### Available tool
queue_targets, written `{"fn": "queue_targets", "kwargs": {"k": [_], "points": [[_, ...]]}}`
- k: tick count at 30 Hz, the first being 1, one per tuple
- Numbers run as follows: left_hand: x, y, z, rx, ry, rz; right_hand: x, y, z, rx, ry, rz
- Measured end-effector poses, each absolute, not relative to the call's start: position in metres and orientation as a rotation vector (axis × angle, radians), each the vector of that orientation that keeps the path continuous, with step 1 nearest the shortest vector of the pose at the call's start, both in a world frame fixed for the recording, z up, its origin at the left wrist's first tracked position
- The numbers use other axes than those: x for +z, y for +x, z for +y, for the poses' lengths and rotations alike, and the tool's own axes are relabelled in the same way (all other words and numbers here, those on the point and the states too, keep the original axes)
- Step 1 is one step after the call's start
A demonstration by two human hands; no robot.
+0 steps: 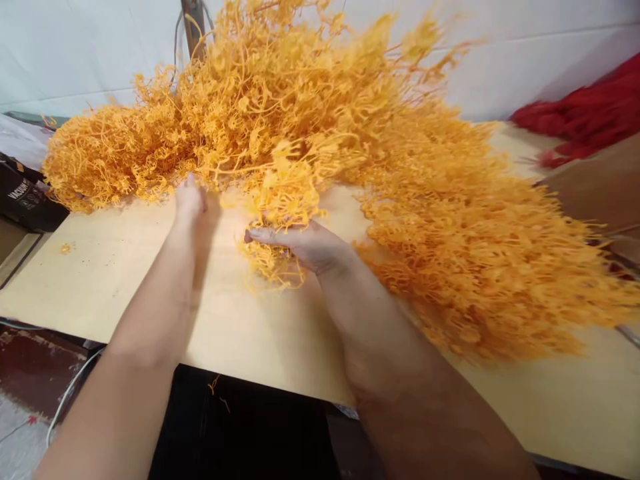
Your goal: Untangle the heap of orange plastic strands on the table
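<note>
Right hand point(295, 241) at centre, closed round a tuft of orange strands point(287, 190); left hand point(191, 199), ten o'clock, at edge of the heap point(310, 113), hold unclear; heap spans ten to three on worktop point(120, 260), probably light, springy, tangle-prone, best gripped mid-bunch.

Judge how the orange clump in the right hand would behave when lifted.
The clump probably flexes and sags, as its thin strands curl and droop below the right hand. It looks light for its bulk, with gaps between strands. It might snag on the pile behind, also curly.
</note>
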State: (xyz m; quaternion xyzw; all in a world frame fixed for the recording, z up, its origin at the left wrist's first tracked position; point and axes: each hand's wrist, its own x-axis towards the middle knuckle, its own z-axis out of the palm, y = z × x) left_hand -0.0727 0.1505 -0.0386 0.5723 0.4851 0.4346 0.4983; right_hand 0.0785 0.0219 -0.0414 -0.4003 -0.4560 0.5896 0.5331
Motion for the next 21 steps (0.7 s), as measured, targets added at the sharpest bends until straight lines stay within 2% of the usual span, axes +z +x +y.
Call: {"fn": "queue_targets", "kwargs": {"k": [3,10,21], "points": [[-0.026,-0.086,0.148,1.073,1.139,1.161,-0.045,0.082,0.026,1.260,-0.966,-0.945],[-0.017,-0.062,0.104,0.410,1.464,0.892,-0.056,0.091,0.038,1.242,-0.897,-0.779],[-0.028,-0.060,0.103,0.533,1.374,0.668,-0.045,0.086,0.037,1.284,-0.846,-0.591]]}}
